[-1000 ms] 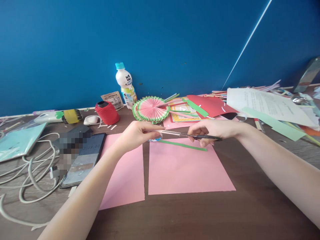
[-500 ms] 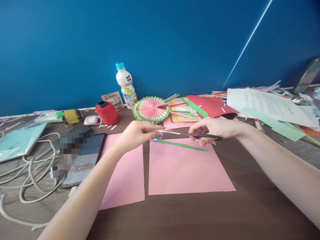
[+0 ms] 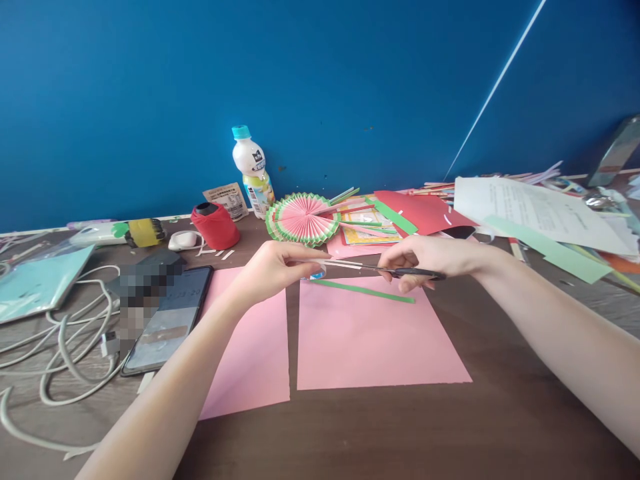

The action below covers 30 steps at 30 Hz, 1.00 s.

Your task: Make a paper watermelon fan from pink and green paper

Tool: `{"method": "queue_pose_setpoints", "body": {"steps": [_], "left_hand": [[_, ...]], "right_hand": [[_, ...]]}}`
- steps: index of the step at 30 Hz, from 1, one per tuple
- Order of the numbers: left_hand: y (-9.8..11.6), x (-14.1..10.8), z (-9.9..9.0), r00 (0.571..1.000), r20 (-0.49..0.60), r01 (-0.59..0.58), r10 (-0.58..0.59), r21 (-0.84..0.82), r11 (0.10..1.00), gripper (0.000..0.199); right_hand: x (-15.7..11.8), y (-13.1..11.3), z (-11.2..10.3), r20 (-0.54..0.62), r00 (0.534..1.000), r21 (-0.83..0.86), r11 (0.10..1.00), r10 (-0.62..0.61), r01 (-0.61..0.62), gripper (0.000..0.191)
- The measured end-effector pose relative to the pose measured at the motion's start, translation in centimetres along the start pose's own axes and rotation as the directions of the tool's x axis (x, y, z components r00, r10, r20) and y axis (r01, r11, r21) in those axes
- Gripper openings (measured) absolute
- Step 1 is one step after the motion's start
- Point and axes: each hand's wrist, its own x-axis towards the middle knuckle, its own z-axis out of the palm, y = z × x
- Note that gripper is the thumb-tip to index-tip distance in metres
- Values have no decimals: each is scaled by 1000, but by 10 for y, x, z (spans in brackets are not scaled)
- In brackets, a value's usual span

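My left hand (image 3: pixel 277 270) pinches a thin white strip (image 3: pixel 345 264) between thumb and fingers, above the gap between two pink sheets. In my right hand (image 3: pixel 413 259) are scissors (image 3: pixel 423 273) with black handles, their blades pointing left along the strip. How far the blades are apart is hard to see. A small blue and white roll (image 3: pixel 318 273), partly hidden, is just under my left fingertips. Below my hands a green paper strip (image 3: pixel 370 291) lies across the right pink sheet (image 3: pixel 375 347). The left pink sheet (image 3: pixel 250 360) is partly covered by my forearm.
Behind my hands lies a pleated pink and green paper fan (image 3: pixel 303 220), beside a bottle (image 3: pixel 250 167) and a red-wrapped roll (image 3: pixel 217 228). A phone (image 3: pixel 170 327) and a white cable (image 3: pixel 60 340) are left. Printed papers (image 3: pixel 530 210) and red paper (image 3: pixel 425 210) lie right.
Both hands stay almost where they were. The white strip and the scissor blades have shifted very slightly against each other.
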Motion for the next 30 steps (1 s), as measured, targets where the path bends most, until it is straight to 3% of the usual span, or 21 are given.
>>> {"method": "queue_pose_setpoints", "body": {"steps": [4, 10, 15, 24, 30], "left_hand": [[2, 0, 1, 999, -36, -9, 10, 26, 1000, 25], [4, -1, 4, 987, -113, -107, 117, 93, 990, 19], [6, -2, 5, 985, -103, -131, 141, 96, 987, 20], [11, -3, 5, 992, -67, -104, 106, 33, 994, 19], [8, -4, -2, 990, -140, -27, 18, -60, 998, 21]], "right_hand": [[0, 1, -1, 23, 1000, 19, 1000, -13, 12, 29], [-1, 1, -1, 24, 1000, 19, 1000, -14, 14, 27], [-5, -4, 0, 73, 997, 46, 999, 2, -6, 21], [-9, -8, -2, 151, 988, 13, 1000, -18, 16, 28], [-12, 0, -8, 205, 979, 33, 999, -9, 3, 43]]}}
